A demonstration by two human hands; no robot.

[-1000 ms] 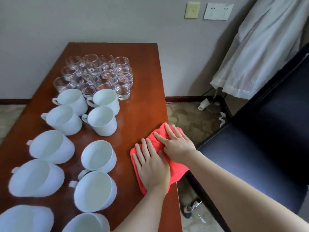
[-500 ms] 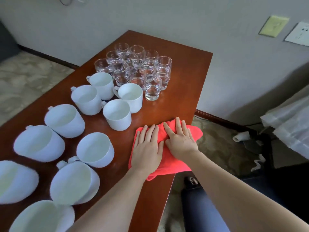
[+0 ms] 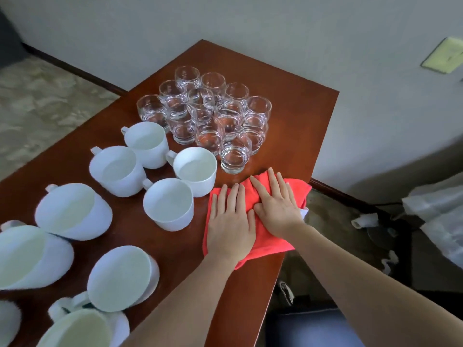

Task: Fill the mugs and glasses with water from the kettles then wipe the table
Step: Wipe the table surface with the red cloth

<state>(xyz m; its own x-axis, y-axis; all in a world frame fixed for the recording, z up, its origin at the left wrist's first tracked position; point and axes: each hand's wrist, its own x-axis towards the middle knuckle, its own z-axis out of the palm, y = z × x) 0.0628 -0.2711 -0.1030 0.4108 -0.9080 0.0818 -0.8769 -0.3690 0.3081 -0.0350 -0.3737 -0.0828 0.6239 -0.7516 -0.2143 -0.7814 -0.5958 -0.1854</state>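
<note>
A red cloth [image 3: 269,240] lies flat near the right edge of the brown wooden table [image 3: 303,113]. My left hand [image 3: 229,221] and my right hand [image 3: 276,204] press side by side on the cloth with straight fingers. Several white mugs [image 3: 169,204] stand to the left of the cloth, the nearest almost touching it. A cluster of several clear glasses [image 3: 234,152] with water stands just beyond the cloth. No kettle is in view.
The table's right edge runs right beside the cloth, with floor below. A grey wall with a dark skirting board [image 3: 343,194] lies behind the table. White fabric [image 3: 441,211] sits at the far right. A dark seat [image 3: 310,329] is below the table's edge.
Both hands have slid the red cloth forward along the right side of the table, toward the glasses. My view has turned left.
</note>
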